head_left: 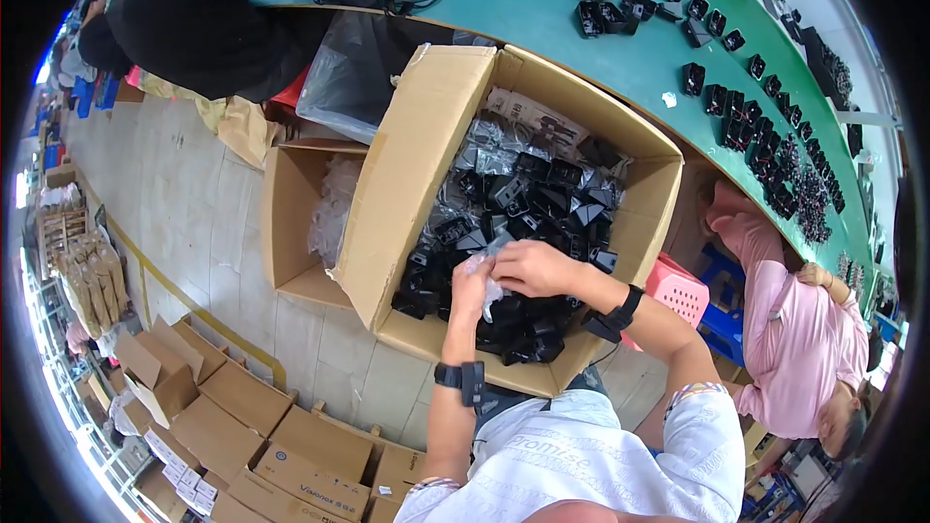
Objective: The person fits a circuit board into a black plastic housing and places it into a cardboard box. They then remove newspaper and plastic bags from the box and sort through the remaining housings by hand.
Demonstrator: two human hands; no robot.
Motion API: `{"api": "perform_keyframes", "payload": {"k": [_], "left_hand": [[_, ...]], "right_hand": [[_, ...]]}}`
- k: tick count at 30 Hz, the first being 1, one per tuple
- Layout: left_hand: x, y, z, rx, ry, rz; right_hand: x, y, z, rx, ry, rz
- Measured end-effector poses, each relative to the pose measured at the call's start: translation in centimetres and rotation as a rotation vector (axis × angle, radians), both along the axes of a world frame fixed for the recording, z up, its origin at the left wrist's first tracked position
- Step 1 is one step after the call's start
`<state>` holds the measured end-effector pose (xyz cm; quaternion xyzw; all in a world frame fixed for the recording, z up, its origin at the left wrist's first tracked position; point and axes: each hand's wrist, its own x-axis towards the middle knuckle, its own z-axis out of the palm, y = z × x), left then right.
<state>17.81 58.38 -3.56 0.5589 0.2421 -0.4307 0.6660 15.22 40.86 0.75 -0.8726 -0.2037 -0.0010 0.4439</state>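
My left hand point(471, 288) and my right hand point(532, 268) meet above a large open cardboard box point(411, 160). The fingers of both are closed on a crumpled clear plastic bag point(494, 293); what lies inside it, if anything, I cannot make out. Below and around the hands, many loose black plastic housings point(552, 223) fill the box in a jumble. Toward its far end lie several pieces in clear plastic bags point(492, 147), along with a printed sheet point(536, 114) against the wall.
A smaller carton point(290, 223) with clear bags stands left of the box. Beyond curves a green table point(523, 0) bearing rows of black parts point(741, 121). One co-worker in black point(194, 24) is far left, another in pink point(794, 339) right, near a pink basket point(675, 289). Cartons point(310, 460) stand lower left.
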Motion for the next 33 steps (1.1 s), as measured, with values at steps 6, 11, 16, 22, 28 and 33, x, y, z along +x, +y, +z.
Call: {"api": "perform_keyframes", "payload": {"k": [6,11,16,22,28,33], "left_hand": [[0.3,0.7,4.9,0.525,-0.953,-0.473],[0.3,1.6,4.5,0.456,-0.871,-0.371],[1.5,3.4,4.1,0.313,-0.540,-0.182],[1.8,3.1,2.3,0.311,-0.536,-0.208],[2.5,1.9,1.6,0.375,-0.716,-0.366],[2.0,0.7,2.3,0.245,-1.085,-0.383]], "right_hand": [[9.8,-6.4,-6.2,-0.293,0.460,-0.708],[14.6,-4.9,-10.7,-0.416,0.658,-0.910],[13.6,-5.3,-11.6,-0.134,0.543,-1.015],[5.2,-4.3,-3.2,0.365,0.102,-0.958],[-5.0,-0.6,-1.5,0.440,0.387,-1.109],[-9.6,0.4,0.3,0.451,0.190,-1.270]]}}
